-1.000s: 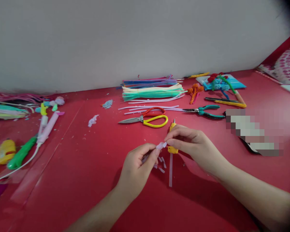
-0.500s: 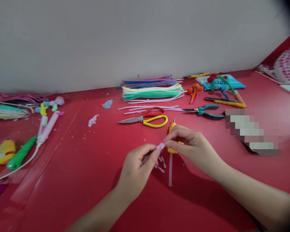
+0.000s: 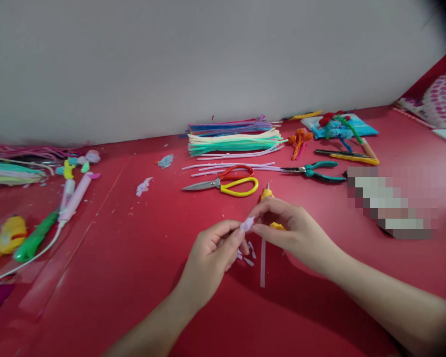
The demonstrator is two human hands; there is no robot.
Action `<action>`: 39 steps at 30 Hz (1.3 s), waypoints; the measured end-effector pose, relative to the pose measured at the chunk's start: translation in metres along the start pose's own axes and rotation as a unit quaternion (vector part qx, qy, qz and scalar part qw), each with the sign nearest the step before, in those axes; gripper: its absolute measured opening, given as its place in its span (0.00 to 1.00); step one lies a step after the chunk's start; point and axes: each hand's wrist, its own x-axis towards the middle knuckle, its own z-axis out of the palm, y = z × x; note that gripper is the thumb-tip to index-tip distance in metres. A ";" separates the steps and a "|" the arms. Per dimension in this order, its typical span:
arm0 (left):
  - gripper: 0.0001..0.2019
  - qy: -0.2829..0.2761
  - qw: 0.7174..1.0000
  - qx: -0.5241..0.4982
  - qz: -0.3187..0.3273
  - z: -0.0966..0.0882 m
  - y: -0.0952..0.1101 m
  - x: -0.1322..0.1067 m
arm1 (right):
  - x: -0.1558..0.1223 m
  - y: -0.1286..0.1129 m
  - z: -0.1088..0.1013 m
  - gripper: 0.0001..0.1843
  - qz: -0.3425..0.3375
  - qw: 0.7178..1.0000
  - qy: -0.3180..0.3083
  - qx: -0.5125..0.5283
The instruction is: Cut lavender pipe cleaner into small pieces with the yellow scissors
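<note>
A small cluster of lilac fuzzy petals (image 3: 247,224) sits between my two hands. My left hand (image 3: 213,258) pinches its lower end between thumb and forefinger. From the other side, the thumb and forefinger of my right hand (image 3: 295,230) close around its upper edge. Several loose lilac petals (image 3: 249,262) lie on the table just beyond my left fingertips. A yellow glue gun (image 3: 267,194) lies partly hidden behind my right hand, with a clear glue stick (image 3: 262,265) sticking out toward me.
Scissors (image 3: 223,185), lilac pipe cleaners (image 3: 223,167) and teal-handled pliers (image 3: 319,172) lie beyond my hands. Pipe cleaner bundles (image 3: 234,142) rest near the wall. To the left are a pink corded tool (image 3: 76,196), a green-handled tool (image 3: 37,238) and a yellow tool (image 3: 11,235).
The lilac cluster is turned more upright between my fingers, and my right fingertips have shifted around its upper side. Both hands remain in nearly the same place.
</note>
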 end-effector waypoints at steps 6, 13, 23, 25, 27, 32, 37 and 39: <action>0.11 0.015 0.997 0.063 0.045 0.001 0.000 -0.005 | -0.002 -0.003 0.002 0.04 -0.040 0.999 0.000 -0.027; 0.09 0.052 0.955 0.239 0.167 -0.004 -0.003 -0.006 | -0.007 -0.008 -0.004 0.04 -0.139 0.983 0.056 -0.110; 0.09 0.062 0.931 0.301 0.198 0.000 -0.002 -0.009 | -0.007 -0.011 -0.002 0.04 -0.154 0.978 0.036 -0.134; 0.08 0.070 0.931 0.302 0.192 0.000 -0.002 -0.010 | -0.007 -0.011 -0.002 0.04 -0.155 0.978 0.032 -0.134; 0.06 0.075 0.934 0.300 0.182 0.001 -0.003 -0.010 | -0.008 -0.011 -0.002 0.04 -0.154 0.979 0.029 -0.133; 0.05 0.074 0.945 0.271 0.170 0.001 -0.002 -0.010 | -0.009 -0.010 -0.001 0.03 -0.148 0.980 0.025 -0.129; 0.06 0.074 0.957 0.238 0.152 0.001 0.000 -0.010 | -0.009 -0.011 0.000 0.04 -0.155 0.980 0.020 -0.125; 0.06 0.075 0.961 0.225 0.145 0.001 0.000 -0.010 | -0.009 -0.011 0.000 0.04 -0.157 0.980 0.019 -0.124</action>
